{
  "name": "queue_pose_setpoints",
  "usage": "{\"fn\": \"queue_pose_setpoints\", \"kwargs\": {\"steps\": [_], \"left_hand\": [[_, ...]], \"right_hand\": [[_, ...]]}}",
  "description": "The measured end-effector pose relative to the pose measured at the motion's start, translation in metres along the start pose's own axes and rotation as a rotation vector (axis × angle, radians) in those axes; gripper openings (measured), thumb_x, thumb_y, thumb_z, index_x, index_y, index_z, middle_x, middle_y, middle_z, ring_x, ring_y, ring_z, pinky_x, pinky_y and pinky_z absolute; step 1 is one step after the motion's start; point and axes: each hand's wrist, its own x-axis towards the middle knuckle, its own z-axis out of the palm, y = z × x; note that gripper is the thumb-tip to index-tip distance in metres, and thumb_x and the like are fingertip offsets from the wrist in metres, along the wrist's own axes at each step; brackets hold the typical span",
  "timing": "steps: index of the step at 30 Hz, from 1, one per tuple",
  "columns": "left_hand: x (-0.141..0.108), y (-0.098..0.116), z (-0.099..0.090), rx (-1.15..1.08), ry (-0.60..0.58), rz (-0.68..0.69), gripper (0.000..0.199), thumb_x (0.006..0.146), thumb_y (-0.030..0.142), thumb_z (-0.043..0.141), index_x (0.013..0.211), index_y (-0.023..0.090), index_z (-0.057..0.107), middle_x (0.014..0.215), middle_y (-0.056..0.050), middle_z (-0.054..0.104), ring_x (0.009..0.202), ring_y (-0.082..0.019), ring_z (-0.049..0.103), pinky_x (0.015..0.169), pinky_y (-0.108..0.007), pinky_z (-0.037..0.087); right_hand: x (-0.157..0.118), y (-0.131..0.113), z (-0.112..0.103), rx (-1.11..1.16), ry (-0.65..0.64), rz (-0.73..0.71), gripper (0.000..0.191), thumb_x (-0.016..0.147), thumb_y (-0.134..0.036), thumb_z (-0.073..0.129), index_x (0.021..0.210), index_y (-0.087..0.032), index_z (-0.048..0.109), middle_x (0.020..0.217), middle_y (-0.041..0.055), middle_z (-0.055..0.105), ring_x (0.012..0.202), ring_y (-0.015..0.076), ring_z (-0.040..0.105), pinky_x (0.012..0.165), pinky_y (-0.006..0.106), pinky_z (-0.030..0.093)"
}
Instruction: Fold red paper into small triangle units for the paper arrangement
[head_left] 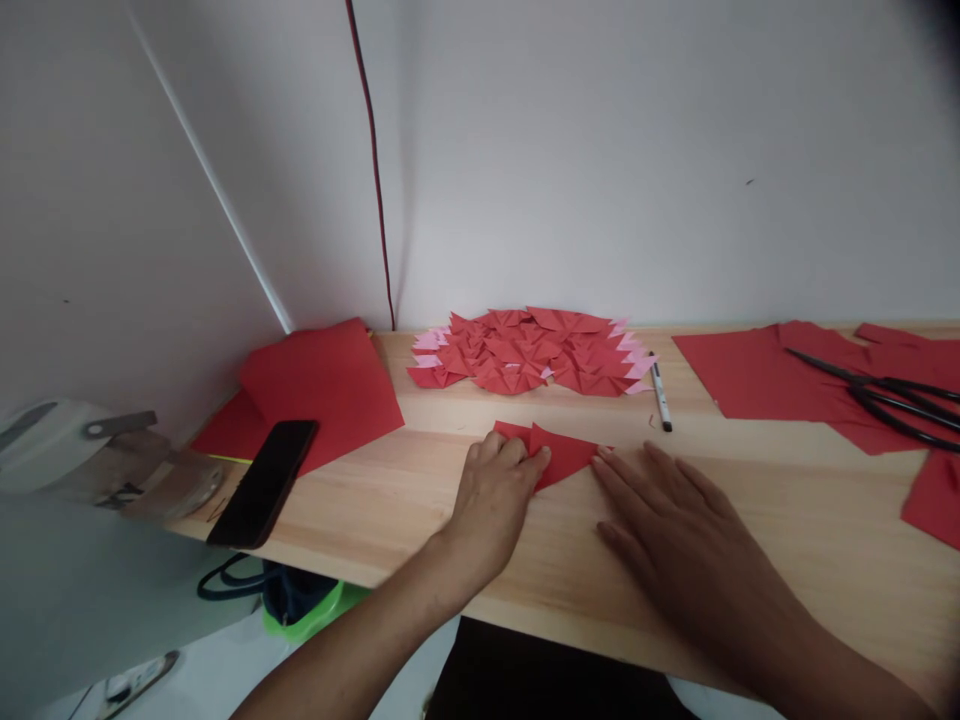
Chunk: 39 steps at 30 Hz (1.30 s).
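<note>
a small folded red paper point(568, 455) lies flat on the wooden table point(360, 510), between the two hands, near the middle. the left hand point(495, 490) is on the left part of it. its fingers are curled up close together, and the thumb reaches right, on top of the red paper. i cannot tell if they pinch it or just press it down, because the hand hides that part. a little pointy bit of the paper sticks up past the fingers on the far side. the rest of the paper makes a thin point that goes to the right.

the right hand point(675, 530) is flat with the palm down. its fingers are a bit spread, and the tip of the pointing finger touches the paper's right point. the thumb is apart from the paper, on the near side.

farther back, by the wall, is a pile of folded red and pink papers point(525, 350). just to the right of it is a white marker with a black end point(661, 395). far to the right, black scissors point(859, 381) lie on red sheets point(750, 372). on the left, a black phone point(264, 485) rests partly on bigger red paper point(330, 395), next to a clear bottle point(176, 480).
</note>
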Motion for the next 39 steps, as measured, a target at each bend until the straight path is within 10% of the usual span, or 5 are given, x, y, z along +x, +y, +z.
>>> {"fn": "queue_pose_setpoints", "kwargs": {"steps": [6, 10, 17, 39], "left_hand": [[-0.007, 0.007, -0.007, 0.093, 0.088, -0.094, 0.03, 0.093, 0.024, 0.046, 0.119, 0.031, 0.059, 0.111, -0.007, 0.055, 0.101, -0.024, 0.047, 0.082, -0.039, 0.042], [-0.009, 0.027, -0.013, 0.199, 0.172, 0.071, 0.041, 0.094, 0.037, 0.041, 0.132, 0.023, 0.049, 0.147, -0.008, 0.035, 0.136, -0.034, 0.024, 0.107, -0.055, 0.026], [-0.008, 0.054, 0.003, 0.213, 0.036, 0.126, 0.077, 0.09, 0.063, 0.021, 0.137, 0.007, 0.044, 0.141, -0.014, 0.046, 0.141, -0.03, 0.021, 0.115, -0.053, 0.02], [-0.067, 0.031, -0.009, 0.152, -0.004, -0.039, 0.061, 0.093, 0.055, 0.03, 0.142, 0.019, 0.038, 0.152, -0.004, 0.031, 0.143, -0.03, 0.015, 0.113, -0.061, 0.021]], "right_hand": [[0.0, -0.001, 0.001, -0.004, 0.02, -0.014, 0.049, 0.093, -0.037, 0.036, 0.129, -0.013, 0.057, 0.135, 0.0094, 0.056, 0.129, 0.0346, 0.042, 0.104, 0.051, 0.033], [-0.001, 0.0, 0.002, -0.007, 0.059, -0.044, 0.048, 0.093, -0.036, 0.034, 0.128, -0.013, 0.058, 0.135, 0.0114, 0.056, 0.128, 0.0335, 0.044, 0.104, 0.053, 0.032], [-0.002, 0.001, -0.001, 0.003, 0.052, -0.079, 0.045, 0.091, -0.024, 0.034, 0.126, -0.013, 0.059, 0.134, 0.0138, 0.056, 0.124, 0.0341, 0.049, 0.102, 0.057, 0.031], [0.0, -0.001, -0.002, 0.014, -0.01, -0.024, 0.049, 0.094, -0.034, 0.03, 0.128, -0.013, 0.057, 0.136, 0.0125, 0.054, 0.125, 0.0356, 0.046, 0.102, 0.06, 0.028]]}}
